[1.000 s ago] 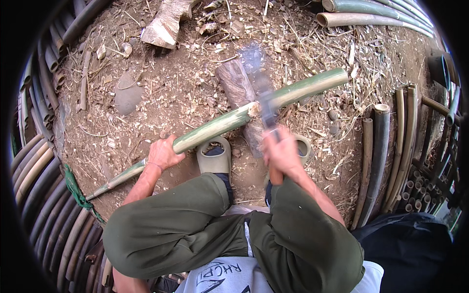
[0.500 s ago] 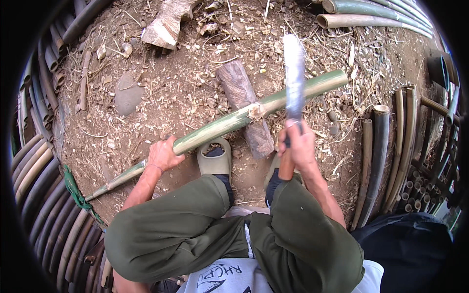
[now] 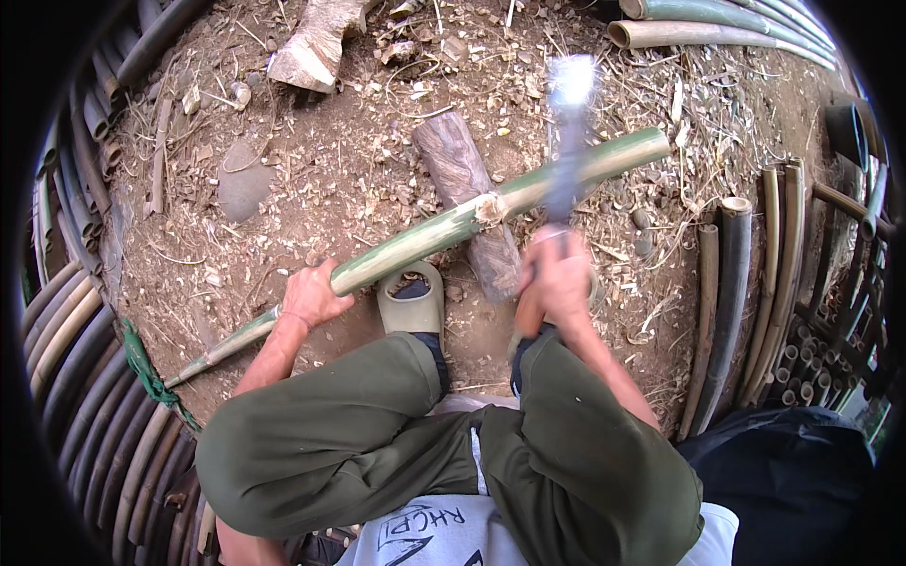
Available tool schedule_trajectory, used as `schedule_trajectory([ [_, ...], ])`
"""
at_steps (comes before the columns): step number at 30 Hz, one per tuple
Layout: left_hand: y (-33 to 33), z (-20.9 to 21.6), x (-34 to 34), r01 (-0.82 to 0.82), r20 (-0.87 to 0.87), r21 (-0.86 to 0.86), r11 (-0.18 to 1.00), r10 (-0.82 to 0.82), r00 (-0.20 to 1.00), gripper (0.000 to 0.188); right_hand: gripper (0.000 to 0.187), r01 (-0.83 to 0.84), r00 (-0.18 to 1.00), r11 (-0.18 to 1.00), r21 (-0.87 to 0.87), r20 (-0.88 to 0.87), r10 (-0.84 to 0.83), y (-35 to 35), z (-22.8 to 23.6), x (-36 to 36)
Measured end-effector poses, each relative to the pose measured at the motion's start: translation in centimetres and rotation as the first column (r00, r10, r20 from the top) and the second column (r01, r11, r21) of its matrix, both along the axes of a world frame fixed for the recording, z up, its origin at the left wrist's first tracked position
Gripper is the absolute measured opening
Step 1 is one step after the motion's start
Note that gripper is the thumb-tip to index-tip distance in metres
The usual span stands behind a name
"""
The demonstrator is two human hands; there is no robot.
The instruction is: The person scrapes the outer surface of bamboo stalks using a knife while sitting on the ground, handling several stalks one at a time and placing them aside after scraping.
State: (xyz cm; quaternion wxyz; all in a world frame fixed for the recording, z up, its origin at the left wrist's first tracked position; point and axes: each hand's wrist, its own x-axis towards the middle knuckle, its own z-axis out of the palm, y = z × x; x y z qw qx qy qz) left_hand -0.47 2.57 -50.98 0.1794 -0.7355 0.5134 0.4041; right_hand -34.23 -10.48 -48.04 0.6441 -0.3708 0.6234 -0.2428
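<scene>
A long green bamboo pole [image 3: 411, 253], partly scraped pale, slants up from lower left to upper right. It rests across a short dark log [image 3: 453, 160] on the ground, with a rough pale node near the crossing. My left hand [image 3: 314, 292] is closed around the pole left of the log. In my right hand [image 3: 559, 278] is the wooden handle of a machete; its blade [image 3: 566, 141] points away from me, smeared by motion, over the pole's right part. Whether the blade touches the bamboo I cannot tell.
Wood chips and shavings litter the dirt. A cut wood block [image 3: 307, 61] and a flat stone [image 3: 245, 181] lie farther off. Bamboo poles are stacked at the left [image 3: 90, 396], upper right [image 3: 698, 34] and right [image 3: 731, 292]. A black bag [image 3: 783, 481] sits at lower right.
My right hand has shifted slightly left with the machete, whose blade is still blurred. The left hand stays on the pole. The whole view has moved a little.
</scene>
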Motion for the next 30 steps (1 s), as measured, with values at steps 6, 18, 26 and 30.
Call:
schedule_trajectory([
  [6,0.2,-0.5,0.2,0.013,0.020,-0.013,1.000,-0.013,1.000,0.055,0.018,0.284,0.947,0.959,-0.005,0.157,-0.280,-2.6,0.1,-1.3],
  [18,-0.2,-0.3,-0.1,0.017,0.012,-0.024,1.000,-0.017,1.000,0.049,0.026,0.372,0.926,0.913,-0.169,0.137,-0.352,-3.3,0.6,-0.6],
  [26,-0.1,0.0,0.1,0.019,0.021,0.022,1.000,-0.020,1.000,0.053,0.019,0.116,0.991,0.993,0.016,0.061,-0.117,-1.6,0.7,-0.5],
  [30,0.0,-0.7,0.2,0.012,-0.017,-0.024,1.000,-0.012,1.000,0.054,0.016,0.084,0.994,0.996,-0.036,0.068,-0.081,-0.8,0.6,1.2],
])
